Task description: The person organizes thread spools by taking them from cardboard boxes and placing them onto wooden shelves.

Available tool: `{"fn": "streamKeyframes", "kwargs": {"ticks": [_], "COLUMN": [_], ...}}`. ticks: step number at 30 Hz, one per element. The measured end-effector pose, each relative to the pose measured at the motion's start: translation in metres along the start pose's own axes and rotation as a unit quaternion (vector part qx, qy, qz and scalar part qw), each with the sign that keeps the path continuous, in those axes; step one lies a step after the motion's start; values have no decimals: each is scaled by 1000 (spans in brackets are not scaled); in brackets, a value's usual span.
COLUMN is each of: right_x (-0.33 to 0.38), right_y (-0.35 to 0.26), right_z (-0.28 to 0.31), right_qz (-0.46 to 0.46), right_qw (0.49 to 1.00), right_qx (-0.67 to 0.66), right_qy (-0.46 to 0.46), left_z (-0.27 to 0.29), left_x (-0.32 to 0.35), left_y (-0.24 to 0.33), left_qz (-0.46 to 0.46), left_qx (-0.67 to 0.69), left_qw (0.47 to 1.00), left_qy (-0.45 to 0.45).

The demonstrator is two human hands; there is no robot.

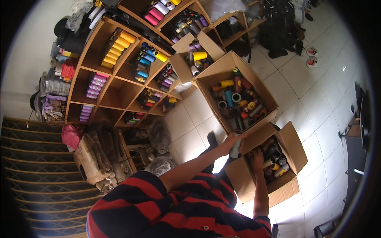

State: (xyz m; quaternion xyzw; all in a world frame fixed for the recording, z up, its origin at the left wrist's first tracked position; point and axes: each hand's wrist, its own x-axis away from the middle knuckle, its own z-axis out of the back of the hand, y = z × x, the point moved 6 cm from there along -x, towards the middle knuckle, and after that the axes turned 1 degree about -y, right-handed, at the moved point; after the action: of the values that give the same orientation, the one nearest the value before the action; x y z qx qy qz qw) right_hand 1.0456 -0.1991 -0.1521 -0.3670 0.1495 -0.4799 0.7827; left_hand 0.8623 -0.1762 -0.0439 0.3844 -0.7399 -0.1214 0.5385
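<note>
My left hand is closed round a pale grey-green thread spool, held between the two nearer cardboard boxes. My right hand reaches into the open box on the right, its fingers curled at the left side of the contents. What those fingers grip, if anything, is hidden. Dark, cream and brown thread spools lie loose in that box. Just beyond my left hand stands a larger open box full of mixed spools, among them a blue one and a yellow one.
A smaller open box with more spools adjoins the large one. At the left, a wooden shelf holds spools sorted by colour. White floor tiles show between shelf and boxes. Clear plastic bags lie near my left elbow.
</note>
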Motion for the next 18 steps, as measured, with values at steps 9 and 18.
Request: {"fn": "streamKeyframes", "kwargs": {"ticks": [9, 18], "right_x": [46, 70], "right_y": [6, -7], "right_z": [87, 125], "right_qz": [-53, -246], "right_qw": [968, 772], "right_qx": [-225, -546], "right_qy": [95, 212], "left_z": [-86, -126], "left_x": [-15, -31], "left_y": [-29, -58], "left_qz": [-191, -22], "left_qx": [-500, -539], "left_qw": [801, 742], "left_qy": [-270, -397]}}
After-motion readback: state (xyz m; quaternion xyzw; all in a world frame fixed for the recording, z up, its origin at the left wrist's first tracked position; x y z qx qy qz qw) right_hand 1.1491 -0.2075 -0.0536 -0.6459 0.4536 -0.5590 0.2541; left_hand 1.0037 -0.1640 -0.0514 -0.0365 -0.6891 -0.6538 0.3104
